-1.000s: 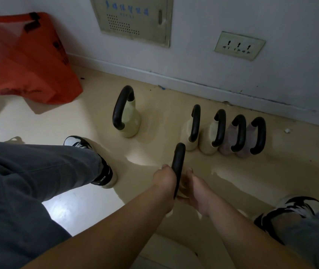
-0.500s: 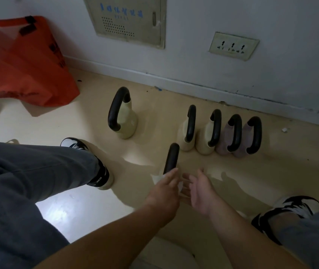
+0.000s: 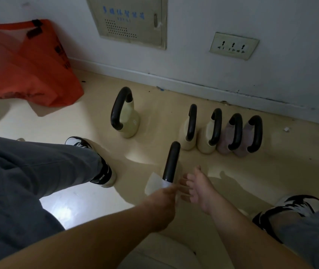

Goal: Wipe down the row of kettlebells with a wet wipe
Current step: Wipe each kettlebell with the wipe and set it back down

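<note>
The left hand (image 3: 160, 199) lays straight fingers on the wet wipe (image 3: 154, 182) against the near kettlebell (image 3: 171, 162) (slightly blurred), the right hand (image 3: 197, 189) spread just right.

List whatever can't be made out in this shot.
Head view only.
1. nearest kettlebell: body hidden behind the left hand and right hand; only its handle shows.
2. The left hand is motion-blurred, so whether it pinches the wet wipe is unclear.
3. wall panel lettering: too blurred to read.
4. orange bag: cut off by the left edge.
</note>
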A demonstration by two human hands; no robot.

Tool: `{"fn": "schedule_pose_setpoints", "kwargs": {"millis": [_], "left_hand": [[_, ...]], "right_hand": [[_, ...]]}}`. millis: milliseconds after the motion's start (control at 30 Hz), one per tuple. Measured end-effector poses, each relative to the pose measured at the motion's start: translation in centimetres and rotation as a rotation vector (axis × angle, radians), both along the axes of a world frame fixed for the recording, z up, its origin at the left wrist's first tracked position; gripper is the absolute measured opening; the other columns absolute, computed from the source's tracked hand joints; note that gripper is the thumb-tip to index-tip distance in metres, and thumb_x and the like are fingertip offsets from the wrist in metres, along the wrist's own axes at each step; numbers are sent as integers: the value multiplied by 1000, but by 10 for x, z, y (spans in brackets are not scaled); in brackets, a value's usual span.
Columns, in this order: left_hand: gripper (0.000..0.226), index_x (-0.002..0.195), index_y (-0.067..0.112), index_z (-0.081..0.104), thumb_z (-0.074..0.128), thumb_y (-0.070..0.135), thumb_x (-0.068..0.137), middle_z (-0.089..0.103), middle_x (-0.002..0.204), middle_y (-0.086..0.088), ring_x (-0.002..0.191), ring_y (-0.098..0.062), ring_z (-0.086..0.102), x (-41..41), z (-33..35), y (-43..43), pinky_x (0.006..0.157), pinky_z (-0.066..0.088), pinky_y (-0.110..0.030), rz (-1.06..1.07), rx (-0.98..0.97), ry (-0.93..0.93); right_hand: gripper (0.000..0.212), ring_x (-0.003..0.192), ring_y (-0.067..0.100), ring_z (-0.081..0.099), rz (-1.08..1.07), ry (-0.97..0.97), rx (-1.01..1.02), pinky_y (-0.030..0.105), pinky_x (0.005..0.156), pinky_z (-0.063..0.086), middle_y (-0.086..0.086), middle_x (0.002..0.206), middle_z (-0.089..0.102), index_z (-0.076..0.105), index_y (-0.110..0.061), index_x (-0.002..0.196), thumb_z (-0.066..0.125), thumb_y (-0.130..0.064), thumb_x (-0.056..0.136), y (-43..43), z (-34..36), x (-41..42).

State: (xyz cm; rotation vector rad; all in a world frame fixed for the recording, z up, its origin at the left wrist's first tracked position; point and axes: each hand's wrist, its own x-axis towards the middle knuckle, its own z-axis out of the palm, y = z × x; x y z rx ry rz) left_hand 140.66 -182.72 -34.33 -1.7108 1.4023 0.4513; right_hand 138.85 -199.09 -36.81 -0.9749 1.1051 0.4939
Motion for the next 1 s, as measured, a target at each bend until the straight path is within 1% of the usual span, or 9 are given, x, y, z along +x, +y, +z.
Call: {"fn": "schedule_pose_setpoints", "kwargs": {"millis": [33, 100, 167, 300, 367, 467, 633, 833, 1000], "left_hand": [[30, 117, 44, 69, 50, 47, 94, 68, 119, 22, 128, -4, 43, 1, 10, -2, 121, -5, -26, -195, 102, -18], [46, 137, 16, 58, 55, 36, 95, 55, 143, -8, 141, -31, 38, 23, 26, -9, 123, 4, -51, -339, -54, -70], [52, 144, 11, 50, 50, 35, 98, 46, 151, -11, 146, -35, 29, 33, 40, -23, 123, 3, -56, -261, -156, -96], [24, 115, 17, 71, 58, 23, 96, 70, 112, -4, 117, -33, 59, 4, 38, -12, 111, 36, -51, -318, -29, 46], [19, 107, 24, 73, 57, 29, 97, 60, 77, 7, 97, -27, 66, 8, 52, 2, 93, 48, -42, -233, -46, 290], [26, 111, 23, 66, 43, 34, 104, 42, 69, 7, 78, -22, 62, 38, 61, 14, 68, 46, -31, 217, -214, 515], [50, 110, 10, 65, 31, 47, 105, 65, 111, -10, 102, -28, 60, 91, 53, 20, 93, 48, -36, 1326, -718, 484], [51, 104, 10, 70, 34, 46, 105, 67, 109, -10, 100, -29, 62, 76, 34, -10, 91, 49, -34, 1916, -958, 837], [65, 118, 1, 66, 29, 53, 102, 72, 101, -20, 94, -34, 68, 61, 30, -46, 91, 55, -41, 2291, -907, 1010]], "right_hand": [[78, 120, 29, 60, 0, 5, -14, 41, 96, 49, 9, 136, 62, 51, -16, 143, 13, -69, 101, -1, -1, -1], [80, 103, 28, 66, -2, 19, -59, 38, 83, 51, 13, 119, 71, 64, -12, 124, 16, -71, 99, 0, 0, -2], [83, 105, 31, 66, -3, 37, -92, 42, 86, 52, 14, 113, 73, 66, -10, 124, 20, -74, 97, 2, -1, -3], [79, 115, 31, 60, 57, 42, -65, 46, 97, 47, 12, 132, 64, 49, -12, 145, 16, -68, 101, 2, 8, -2], [79, 128, 34, 55, 44, 65, -71, 48, 107, 45, 14, 147, 54, 43, -10, 152, 17, -66, 102, 1, 14, 3], [79, 126, 36, 58, 9, 42, -79, 44, 102, 49, 12, 141, 59, 45, -8, 149, 19, -65, 102, 4, 18, 10], [72, 100, 28, 66, -43, 27, -155, 40, 81, 55, 9, 114, 69, 53, -8, 143, 25, -62, 103, 9, 19, 13], [58, 108, 29, 64, -116, 8, -157, 45, 100, 50, 12, 121, 67, 56, -7, 139, 33, -50, 107, 1, 22, 22], [47, 90, 28, 67, -96, 40, -143, 42, 83, 57, 8, 99, 70, 66, -10, 119, 41, -48, 105, 0, 21, 32]]}}
